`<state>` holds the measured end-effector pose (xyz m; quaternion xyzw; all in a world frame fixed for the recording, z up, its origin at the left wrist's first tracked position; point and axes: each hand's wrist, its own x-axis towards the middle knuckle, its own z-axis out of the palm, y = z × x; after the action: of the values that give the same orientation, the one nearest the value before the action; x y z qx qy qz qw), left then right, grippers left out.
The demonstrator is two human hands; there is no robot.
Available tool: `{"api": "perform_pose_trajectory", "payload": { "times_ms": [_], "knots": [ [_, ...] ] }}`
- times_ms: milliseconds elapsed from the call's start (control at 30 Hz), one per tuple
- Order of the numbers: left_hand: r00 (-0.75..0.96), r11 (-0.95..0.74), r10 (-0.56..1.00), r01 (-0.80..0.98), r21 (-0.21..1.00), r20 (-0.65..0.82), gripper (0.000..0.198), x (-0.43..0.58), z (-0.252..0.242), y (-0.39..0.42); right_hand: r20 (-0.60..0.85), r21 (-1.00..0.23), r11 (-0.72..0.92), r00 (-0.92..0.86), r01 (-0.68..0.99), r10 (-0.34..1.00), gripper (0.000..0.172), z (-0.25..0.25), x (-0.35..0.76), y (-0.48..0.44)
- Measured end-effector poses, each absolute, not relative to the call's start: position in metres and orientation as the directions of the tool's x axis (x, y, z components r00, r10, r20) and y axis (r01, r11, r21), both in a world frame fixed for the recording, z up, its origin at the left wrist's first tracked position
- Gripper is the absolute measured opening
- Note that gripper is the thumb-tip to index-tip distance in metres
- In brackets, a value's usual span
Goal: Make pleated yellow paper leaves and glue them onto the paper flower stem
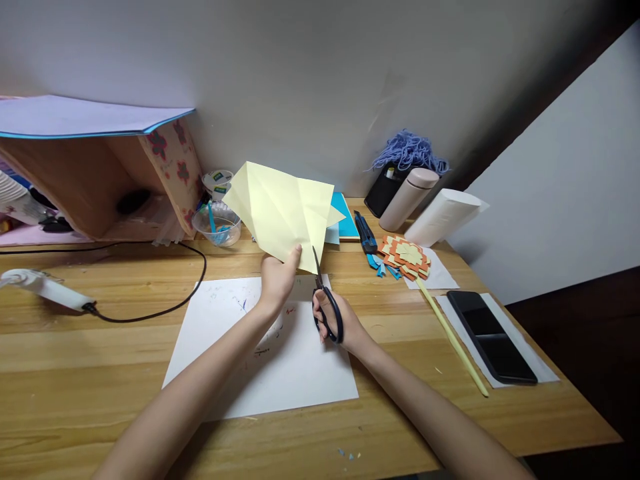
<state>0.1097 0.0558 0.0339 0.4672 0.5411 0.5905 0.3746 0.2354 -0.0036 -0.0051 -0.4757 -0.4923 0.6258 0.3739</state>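
Observation:
My left hand (pixel 278 275) pinches the lower edge of a pale yellow folded sheet of paper (pixel 280 210) and holds it up above the desk. My right hand (pixel 336 321) grips black-handled scissors (pixel 327 310), fingers through the loops. The blades point up and meet the paper's lower edge just right of my left thumb. Both hands hover over a white sheet (pixel 280 360) lying flat on the wooden desk (pixel 100 373).
A white glue gun (pixel 45 288) with a black cable lies at left. A clear bowl (pixel 217 227) stands behind. At right are a utility knife (pixel 367 235), an orange-and-yellow paper flower on a stick (pixel 406 257), a black phone (pixel 493 337), a tumbler (pixel 407 199) and blue yarn (pixel 410 152).

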Motion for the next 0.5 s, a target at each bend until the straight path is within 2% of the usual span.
{"api": "perform_pose_trajectory", "payload": {
  "times_ms": [500],
  "knots": [
    [-0.253,-0.085,0.964,0.021,0.996,0.088,0.029,0.1141,0.0403,0.0501,-0.231,-0.968,-0.249,-0.275,-0.031,0.933,0.056,-0.0065,0.2377,-0.0007]
  ]
}}
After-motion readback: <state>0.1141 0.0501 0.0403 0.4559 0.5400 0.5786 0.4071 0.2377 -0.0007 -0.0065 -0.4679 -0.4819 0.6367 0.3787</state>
